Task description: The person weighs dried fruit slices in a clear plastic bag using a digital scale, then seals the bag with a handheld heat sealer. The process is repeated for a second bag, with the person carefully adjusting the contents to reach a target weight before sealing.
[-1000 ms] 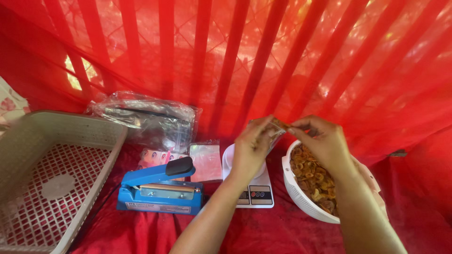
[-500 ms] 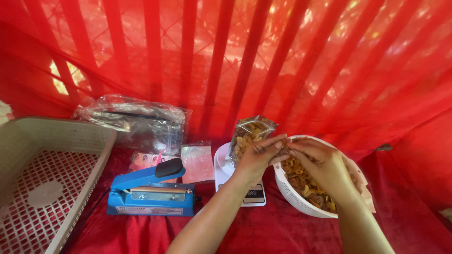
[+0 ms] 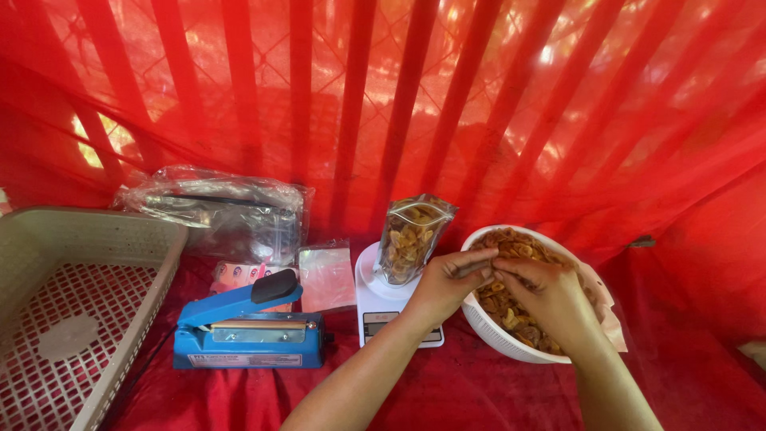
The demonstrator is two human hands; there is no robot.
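Chips [image 3: 511, 307], thin fried slices, fill the white bowl [image 3: 479, 323] at the right of the red cloth, and both hands meet over its near-left rim. The right hand [image 3: 542, 295] is curled down into the pile, fingers bent as if gathering a few slices; what it has hold of is hidden beneath the knuckles. The left hand [image 3: 447, 283] lies just beside it, touching it, fingers closed toward the right fingertips; whether it pinches a chip I cannot tell.

Just left of the bowl a clear pouch [image 3: 411, 239], partly full of the same chips, stands upright on a small white kitchen scale [image 3: 383, 307], its mouth open at the top, probably so that slices can drop in while the weight reads. The bowl sits touching or nearly touching the scale, so the reach is short.

Further left lie a blue heat sealer [image 3: 247, 331], a stack of empty pouches [image 3: 327, 275], a bundle of plastic bags [image 3: 215, 203], and a pale basket [image 3: 120, 319].
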